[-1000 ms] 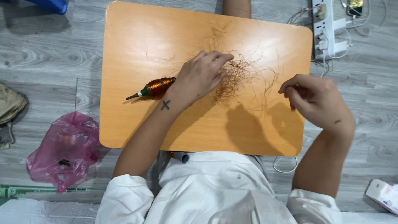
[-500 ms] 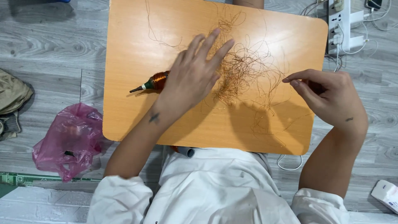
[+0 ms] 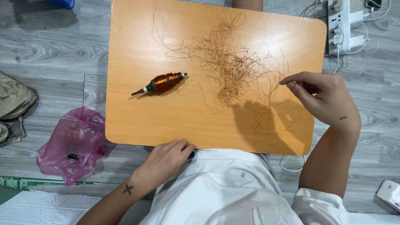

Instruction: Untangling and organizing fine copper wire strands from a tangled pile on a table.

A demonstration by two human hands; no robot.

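A tangle of thin copper wire (image 3: 233,66) is spread over the middle and right of a small orange wooden table (image 3: 137,121). A spool wound with copper wire (image 3: 162,82) lies on the table left of the tangle. My right hand (image 3: 323,98) hovers at the tangle's right edge, thumb and forefinger pinched together on a strand of the wire. My left hand (image 3: 166,160) rests at the table's near edge, fingers loosely apart, holding nothing.
A pink plastic bag (image 3: 71,146) lies on the grey plank floor left of the table. A white power strip with cables (image 3: 341,25) sits at the upper right. Folded cloth (image 3: 12,104) lies at the far left. A white object (image 3: 389,193) shows at the lower right.
My left hand has lifted off the wire tangle and drawn back to the table's near edge, uncovering the spool. The right hand stays pinched at the tangle's right side.
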